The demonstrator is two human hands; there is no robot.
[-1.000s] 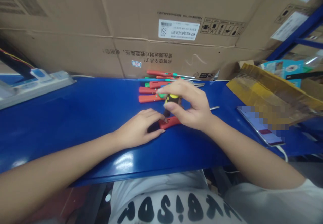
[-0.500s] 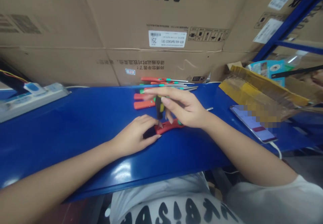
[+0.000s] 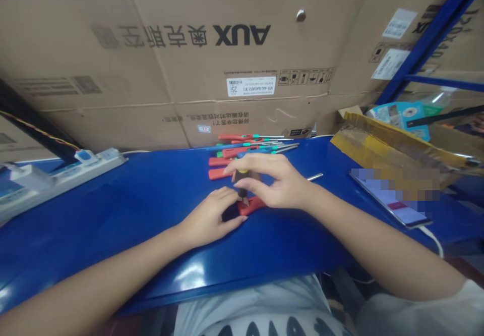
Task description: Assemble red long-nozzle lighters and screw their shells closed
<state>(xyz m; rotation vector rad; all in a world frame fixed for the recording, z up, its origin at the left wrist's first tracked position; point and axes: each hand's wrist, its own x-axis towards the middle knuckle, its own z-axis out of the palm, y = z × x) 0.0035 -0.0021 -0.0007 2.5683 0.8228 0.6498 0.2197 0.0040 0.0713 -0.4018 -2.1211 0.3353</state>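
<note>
My right hand [image 3: 278,182] is closed round a short black and yellow screwdriver [image 3: 241,184], held upright with its tip down. Below it a red long-necked lighter [image 3: 252,205] lies on the blue tabletop, and its metal tube [image 3: 315,176] sticks out past my right hand. My left hand [image 3: 212,217] pinches the handle end of this lighter between thumb and fingers. The screwdriver's tip is at the handle, though I cannot make out the exact contact. Several more lighters [image 3: 242,152], red, blue and green, lie in a pile just behind my right hand.
A power strip [image 3: 68,177] with plugs lies at the left. To the right are a charging phone [image 3: 389,200] and an opened carton with yellow tape [image 3: 378,142]. A large cardboard box [image 3: 151,68] stands along the back edge, beside a blue metal frame [image 3: 427,38].
The view has tilted upward, so everything sits lower. My right hand has turned a little round the screwdriver, fingers now more curled over its top. My left hand keeps its hold on the lighter.
</note>
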